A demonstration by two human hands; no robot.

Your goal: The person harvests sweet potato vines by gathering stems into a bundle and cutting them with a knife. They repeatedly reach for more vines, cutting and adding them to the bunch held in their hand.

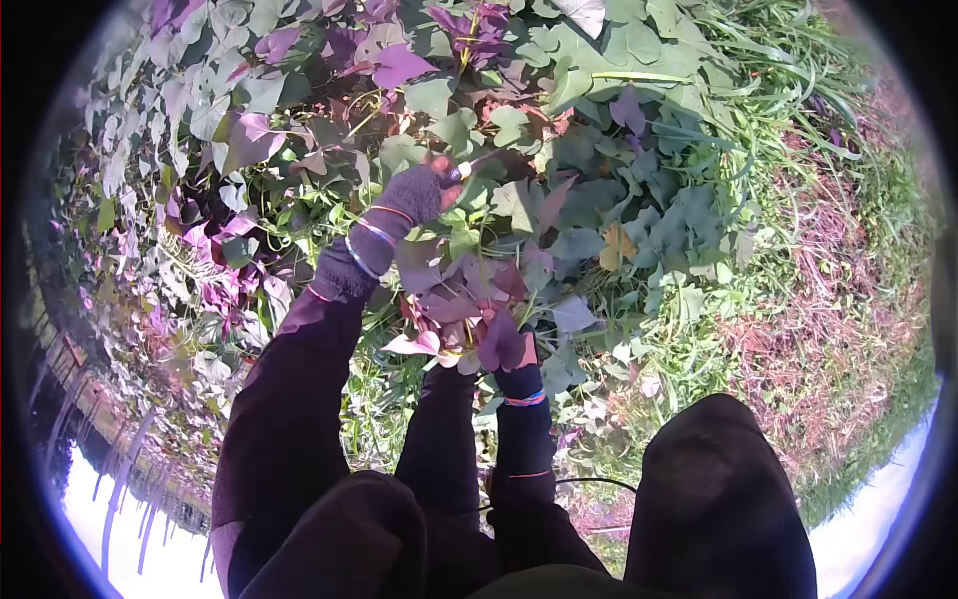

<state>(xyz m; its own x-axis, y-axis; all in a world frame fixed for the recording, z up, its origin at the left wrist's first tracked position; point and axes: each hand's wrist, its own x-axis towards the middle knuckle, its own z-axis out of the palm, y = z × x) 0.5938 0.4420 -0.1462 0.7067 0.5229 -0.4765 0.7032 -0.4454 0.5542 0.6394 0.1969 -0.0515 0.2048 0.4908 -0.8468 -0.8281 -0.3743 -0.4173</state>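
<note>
My left hand point(439, 187), in a grey fingerless glove with coloured rubber bands round the wrist, reaches into the leaves. Its fingers are closed round a slim thing with a dark body and a white end point(463, 171); I cannot tell what kind of thing it is. Below and to the right, my right hand point(528, 351) is mostly covered by a bunch of sweet potato leaves point(469, 304), purple and green, gathered at its fingers. More rubber bands circle that dark sleeve. Sweet potato vines point(589, 140) surround both hands.
My knees point(718, 479) rise at the bottom on either side of the right forearm. Long grass point(788, 70) grows at the upper right, beside reddish dry plant litter point(798, 329). Purple-leaved vines point(215, 250) spread along the left. A thin black cord point(599, 481) curves near the right sleeve.
</note>
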